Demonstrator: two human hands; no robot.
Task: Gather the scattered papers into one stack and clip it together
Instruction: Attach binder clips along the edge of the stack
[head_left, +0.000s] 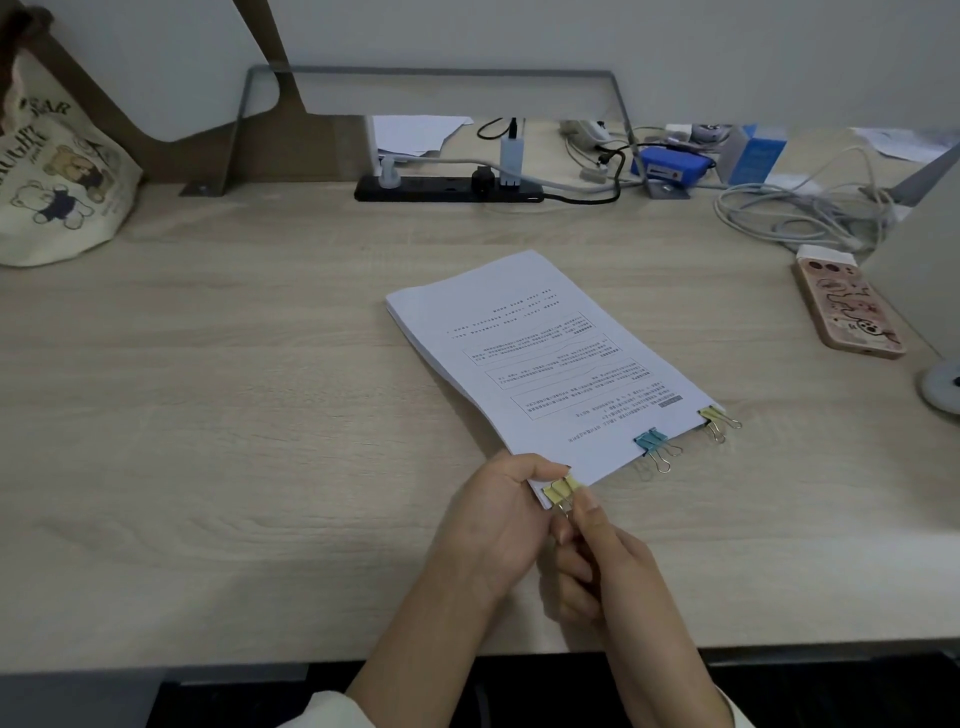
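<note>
A thick stack of printed papers (545, 358) lies slanted on the wooden desk (234, 389). Along its near edge sit three binder clips: a yellow one (714, 415) at the right corner, a blue one (652, 441) in the middle, and another yellow clip (561, 491) at the left corner. My left hand (493, 525) grips the stack's near left corner, thumb on top of the paper. My right hand (597, 561) pinches the wire handles of that left yellow clip between thumb and fingers.
A phone in a patterned case (847, 304) lies at the right. A black power strip (447, 188) with plugs and tangled cables (800, 210) runs along the back. A printed tote bag (57, 171) stands at the far left. A white round base (943, 387) sits at the right edge.
</note>
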